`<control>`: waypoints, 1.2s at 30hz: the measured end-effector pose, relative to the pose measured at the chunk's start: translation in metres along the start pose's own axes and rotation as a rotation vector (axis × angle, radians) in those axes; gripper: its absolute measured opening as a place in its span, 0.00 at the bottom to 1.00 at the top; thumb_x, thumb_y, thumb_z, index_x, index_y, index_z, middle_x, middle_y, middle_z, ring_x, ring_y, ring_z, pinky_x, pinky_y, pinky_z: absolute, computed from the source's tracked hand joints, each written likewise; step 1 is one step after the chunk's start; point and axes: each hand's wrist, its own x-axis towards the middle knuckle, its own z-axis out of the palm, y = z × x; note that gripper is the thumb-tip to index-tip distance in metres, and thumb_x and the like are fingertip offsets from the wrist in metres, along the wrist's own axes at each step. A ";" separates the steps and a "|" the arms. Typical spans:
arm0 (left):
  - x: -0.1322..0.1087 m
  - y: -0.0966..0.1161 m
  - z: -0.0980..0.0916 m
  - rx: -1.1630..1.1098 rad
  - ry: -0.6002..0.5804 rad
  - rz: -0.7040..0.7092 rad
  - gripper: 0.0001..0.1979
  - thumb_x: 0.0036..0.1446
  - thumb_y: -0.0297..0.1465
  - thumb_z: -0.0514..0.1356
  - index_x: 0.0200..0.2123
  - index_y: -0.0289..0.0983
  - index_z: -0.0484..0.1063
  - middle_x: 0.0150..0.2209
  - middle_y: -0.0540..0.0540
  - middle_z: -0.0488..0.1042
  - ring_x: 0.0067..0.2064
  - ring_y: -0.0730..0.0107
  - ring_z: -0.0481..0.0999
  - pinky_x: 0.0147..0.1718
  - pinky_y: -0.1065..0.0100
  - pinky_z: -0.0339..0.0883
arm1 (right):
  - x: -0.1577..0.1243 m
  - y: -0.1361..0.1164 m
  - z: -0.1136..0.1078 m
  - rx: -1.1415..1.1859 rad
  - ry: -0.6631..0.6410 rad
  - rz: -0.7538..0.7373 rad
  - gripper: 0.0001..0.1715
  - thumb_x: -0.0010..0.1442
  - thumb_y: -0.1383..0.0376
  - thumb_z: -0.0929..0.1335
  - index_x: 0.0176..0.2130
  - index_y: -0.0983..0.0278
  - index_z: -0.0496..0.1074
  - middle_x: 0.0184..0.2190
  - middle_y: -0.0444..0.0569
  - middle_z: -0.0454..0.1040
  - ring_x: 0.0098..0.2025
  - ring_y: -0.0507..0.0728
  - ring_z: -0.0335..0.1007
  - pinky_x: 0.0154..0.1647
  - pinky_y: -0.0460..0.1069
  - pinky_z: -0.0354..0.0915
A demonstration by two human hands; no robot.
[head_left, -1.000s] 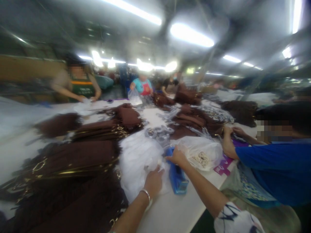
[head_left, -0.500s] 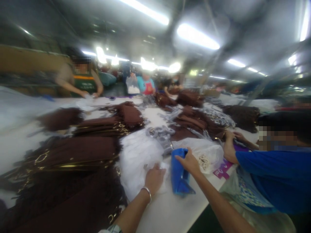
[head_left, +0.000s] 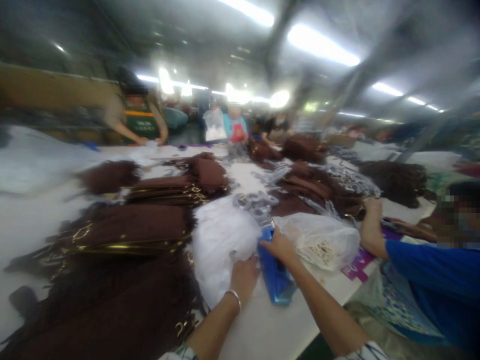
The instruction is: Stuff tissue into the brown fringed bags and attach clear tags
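My left hand [head_left: 244,276], a bracelet on its wrist, rests with curled fingers on a heap of white plastic bags [head_left: 221,240] on the white table [head_left: 262,325]. My right hand [head_left: 278,245] grips the top of a blue object [head_left: 275,280] that stands tilted on the table just right of the white heap. A clear plastic bag [head_left: 318,240] with pale small pieces inside lies right of my right hand.
Stacks of dark brown fabric items with gold trim [head_left: 123,235] cover the table's left and far parts. A person in a blue shirt [head_left: 431,280] works at the right edge, hands on the table. Other workers [head_left: 137,117] stand at the far side.
The view has shifted right and down slightly. My right hand has lifted the blue object's top end from lying flat to tilted upright. My left hand stays on the white bags.
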 end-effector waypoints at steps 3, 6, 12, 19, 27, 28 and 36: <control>-0.001 -0.001 0.001 -0.028 -0.004 -0.035 0.20 0.61 0.33 0.52 0.56 0.40 0.63 0.54 0.42 0.71 0.52 0.56 0.72 0.54 0.56 0.63 | 0.008 -0.001 0.004 -0.019 -0.024 0.013 0.49 0.53 0.48 0.68 0.62 0.72 0.50 0.48 0.69 0.72 0.50 0.70 0.72 0.46 0.57 0.66; -0.005 -0.002 -0.003 -0.064 -0.014 -0.035 0.24 0.59 0.32 0.54 0.59 0.38 0.60 0.55 0.40 0.71 0.55 0.55 0.70 0.57 0.55 0.61 | 0.008 -0.002 0.007 -0.038 -0.024 0.026 0.52 0.53 0.48 0.67 0.64 0.73 0.47 0.50 0.71 0.70 0.51 0.71 0.71 0.47 0.59 0.66; -0.062 0.001 -0.032 -0.132 0.023 0.042 0.23 0.58 0.24 0.51 0.58 0.34 0.62 0.56 0.39 0.68 0.58 0.63 0.66 0.59 0.64 0.61 | -0.005 0.003 -0.005 -0.040 -0.024 -0.014 0.52 0.57 0.49 0.66 0.66 0.75 0.42 0.51 0.72 0.69 0.52 0.71 0.70 0.49 0.59 0.65; -0.236 -0.012 -0.050 -0.297 0.347 -0.059 0.19 0.63 0.28 0.46 0.55 0.43 0.65 0.55 0.42 0.69 0.55 0.66 0.69 0.56 0.62 0.66 | -0.096 -0.015 -0.031 0.081 0.539 -0.457 0.34 0.66 0.52 0.57 0.66 0.62 0.52 0.60 0.60 0.65 0.59 0.68 0.63 0.49 0.60 0.66; -0.401 -0.107 -0.040 0.204 0.576 -0.530 0.20 0.62 0.26 0.47 0.53 0.45 0.69 0.55 0.43 0.72 0.56 0.63 0.71 0.53 0.61 0.71 | -0.218 -0.103 0.082 0.196 0.539 -1.428 0.18 0.62 0.63 0.62 0.51 0.60 0.70 0.51 0.51 0.74 0.51 0.57 0.71 0.51 0.50 0.65; -0.412 -0.115 -0.041 0.304 0.580 -0.503 0.21 0.61 0.25 0.48 0.54 0.45 0.68 0.56 0.43 0.71 0.58 0.61 0.69 0.55 0.59 0.70 | -0.228 -0.120 0.095 0.178 0.570 -1.470 0.18 0.61 0.63 0.63 0.50 0.61 0.71 0.52 0.52 0.74 0.51 0.57 0.71 0.51 0.50 0.64; -0.407 -0.159 -0.084 0.707 0.514 -0.701 0.47 0.47 0.33 0.65 0.67 0.46 0.45 0.68 0.38 0.50 0.66 0.36 0.53 0.54 0.38 0.64 | -0.215 -0.205 0.153 0.010 0.720 -1.652 0.38 0.52 0.57 0.65 0.62 0.58 0.62 0.62 0.54 0.64 0.59 0.69 0.63 0.54 0.63 0.58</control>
